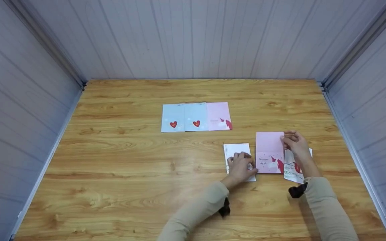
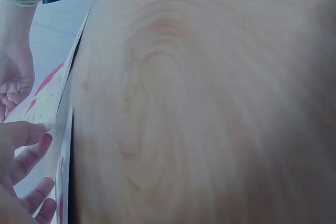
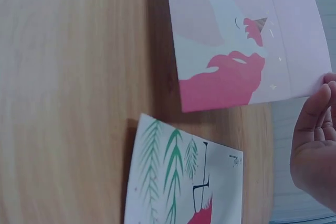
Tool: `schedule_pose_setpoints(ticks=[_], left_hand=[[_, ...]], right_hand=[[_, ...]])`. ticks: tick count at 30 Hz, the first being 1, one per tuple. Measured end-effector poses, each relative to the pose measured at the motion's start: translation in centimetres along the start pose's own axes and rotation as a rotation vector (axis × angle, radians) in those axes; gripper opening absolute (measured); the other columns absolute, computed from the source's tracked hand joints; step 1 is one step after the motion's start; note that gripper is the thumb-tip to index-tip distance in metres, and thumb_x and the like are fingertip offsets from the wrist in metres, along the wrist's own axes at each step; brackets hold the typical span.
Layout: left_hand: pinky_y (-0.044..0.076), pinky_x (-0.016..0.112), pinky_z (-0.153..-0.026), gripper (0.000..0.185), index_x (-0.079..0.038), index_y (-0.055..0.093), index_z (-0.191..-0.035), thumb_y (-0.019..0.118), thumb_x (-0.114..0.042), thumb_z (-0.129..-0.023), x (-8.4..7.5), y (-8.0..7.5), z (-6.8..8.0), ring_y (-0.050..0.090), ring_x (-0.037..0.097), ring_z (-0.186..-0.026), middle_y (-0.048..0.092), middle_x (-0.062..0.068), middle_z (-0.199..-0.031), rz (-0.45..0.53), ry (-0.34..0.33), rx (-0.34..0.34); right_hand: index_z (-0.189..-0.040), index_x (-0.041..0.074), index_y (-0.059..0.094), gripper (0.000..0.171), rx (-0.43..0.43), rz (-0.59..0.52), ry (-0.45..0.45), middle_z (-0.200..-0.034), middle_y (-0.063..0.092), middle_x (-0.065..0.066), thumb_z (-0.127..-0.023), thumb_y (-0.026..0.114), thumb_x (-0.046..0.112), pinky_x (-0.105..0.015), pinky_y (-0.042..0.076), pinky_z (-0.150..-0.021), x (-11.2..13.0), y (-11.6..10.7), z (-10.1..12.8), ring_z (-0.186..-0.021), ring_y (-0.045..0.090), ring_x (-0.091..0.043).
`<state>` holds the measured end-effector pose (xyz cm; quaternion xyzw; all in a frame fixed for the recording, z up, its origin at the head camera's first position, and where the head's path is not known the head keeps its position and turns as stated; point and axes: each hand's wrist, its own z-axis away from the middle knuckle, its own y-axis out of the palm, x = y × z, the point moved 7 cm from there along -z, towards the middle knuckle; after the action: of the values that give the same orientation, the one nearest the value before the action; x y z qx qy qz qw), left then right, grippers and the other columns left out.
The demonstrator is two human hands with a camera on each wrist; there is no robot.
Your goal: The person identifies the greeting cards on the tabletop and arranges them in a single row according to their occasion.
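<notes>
A pink unicorn card has a plain upper part and a printed lower part, divided by a crease. My right hand pinches its upper right edge between thumb and fingers. In the right wrist view, the unicorn print faces the camera. At the card's lower left corner, my left hand holds on with thumb and finger, its other fingers bent over a white card. Partly hidden under the right forearm lies another white card, printed with green leaves and a red figure.
Farther back, two pale blue cards with red hearts lie in a row with a pink card. Pale panel walls enclose the wooden table at the back and sides. A dark wrist device sits by the right sleeve.
</notes>
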<state>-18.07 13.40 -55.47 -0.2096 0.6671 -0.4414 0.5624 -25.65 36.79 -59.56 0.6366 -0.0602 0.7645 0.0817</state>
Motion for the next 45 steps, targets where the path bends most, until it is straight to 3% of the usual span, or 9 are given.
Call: schedule_pose_setpoints(ticks=[8,10,14,18,26,31,35,40,45], left_hand=[[0.026,0.031,-0.077,0.012,-0.022,0.061,-0.076,0.063,-0.033,-0.079,0.4,-0.7,0.0,0.041,0.008,-0.092,0.051,-0.010,-0.096,0.215,-0.030,-0.047],[0.031,0.026,-0.074,0.010,-0.019,0.060,-0.077,0.062,-0.028,-0.081,0.5,-0.9,-0.1,0.047,0.007,-0.081,0.052,-0.009,-0.085,0.340,-0.022,-0.056],[0.042,0.020,-0.048,0.009,-0.012,0.056,-0.079,0.059,-0.018,-0.085,0.7,-1.2,-0.7,0.055,0.012,-0.057,0.058,-0.002,-0.067,0.665,-0.043,-0.015],[0.045,0.025,-0.045,0.008,-0.009,0.054,-0.080,0.056,-0.013,-0.087,1.4,-1.7,-1.6,0.059,0.020,-0.054,0.062,0.007,-0.063,0.879,-0.139,-0.003],[0.046,0.029,-0.055,0.008,-0.004,0.055,-0.084,0.056,-0.012,-0.087,3.5,-2.3,-3.3,0.059,0.016,-0.057,0.063,0.012,-0.068,1.069,-0.366,-0.071],[0.048,0.033,-0.061,0.008,-0.001,0.058,-0.085,0.056,-0.008,-0.085,4.4,-2.6,-4.3,0.061,0.023,-0.064,0.063,0.014,-0.071,1.145,-0.430,-0.134],[0.049,0.034,-0.064,0.009,0.002,0.061,-0.088,0.055,-0.005,-0.086,5.1,-2.7,-5.0,0.062,0.025,-0.068,0.063,0.011,-0.070,1.154,-0.455,-0.171],[0.047,0.024,-0.058,0.012,0.000,0.064,-0.092,0.057,-0.007,-0.085,5.9,-3.4,-5.7,0.060,0.016,-0.065,0.060,0.003,-0.070,0.950,-0.461,-0.208],[0.044,0.021,-0.053,0.010,-0.002,0.065,-0.090,0.060,-0.006,-0.082,6.4,-4.3,-6.5,0.059,0.013,-0.061,0.059,-0.001,-0.068,0.818,-0.461,-0.281]], right_hand=[[-0.113,0.011,0.052,0.041,0.029,0.009,0.026,-0.095,0.057,-0.007,-0.077,0.068,0.024,-0.022,0.046,-0.062,1.9,0.9,0.9,-0.072,0.054,-0.012],[-0.112,0.010,0.055,0.038,0.051,-0.012,0.006,-0.092,0.058,-0.007,-0.078,0.068,0.020,-0.021,0.046,-0.061,2.9,1.6,1.7,-0.070,0.055,-0.012],[-0.107,0.006,0.058,0.027,0.089,0.019,-0.035,-0.082,0.060,-0.001,-0.081,0.064,0.013,-0.020,0.044,-0.057,5.3,3.8,3.8,-0.063,0.053,-0.008],[-0.109,0.003,0.055,0.028,0.078,0.085,-0.022,-0.076,0.058,0.003,-0.083,0.060,0.010,-0.019,0.041,-0.055,5.9,4.7,4.9,-0.059,0.049,-0.006],[-0.124,-0.003,0.045,0.046,0.100,0.183,0.029,-0.074,0.055,0.003,-0.084,0.060,0.014,-0.024,0.044,-0.057,4.2,6.0,5.3,-0.063,0.053,-0.012],[-0.127,0.001,0.043,0.050,0.081,0.142,0.077,-0.082,0.055,0.002,-0.083,0.062,0.017,-0.022,0.044,-0.058,3.1,6.7,4.7,-0.066,0.052,-0.011],[-0.129,-0.001,0.039,0.051,0.059,0.010,0.145,-0.088,0.055,0.001,-0.084,0.060,0.010,-0.021,0.045,-0.060,2.7,7.5,4.0,-0.065,0.053,-0.009],[-0.123,-0.001,0.042,0.041,-0.004,-0.190,0.220,-0.089,0.055,-0.002,-0.084,0.055,-0.001,-0.022,0.046,-0.063,2.2,8.4,3.0,-0.067,0.054,-0.010],[-0.111,0.001,0.046,0.030,-0.044,-0.226,0.230,-0.088,0.055,-0.003,-0.083,0.055,-0.003,-0.022,0.047,-0.064,2.4,9.3,1.9,-0.068,0.056,-0.011]])
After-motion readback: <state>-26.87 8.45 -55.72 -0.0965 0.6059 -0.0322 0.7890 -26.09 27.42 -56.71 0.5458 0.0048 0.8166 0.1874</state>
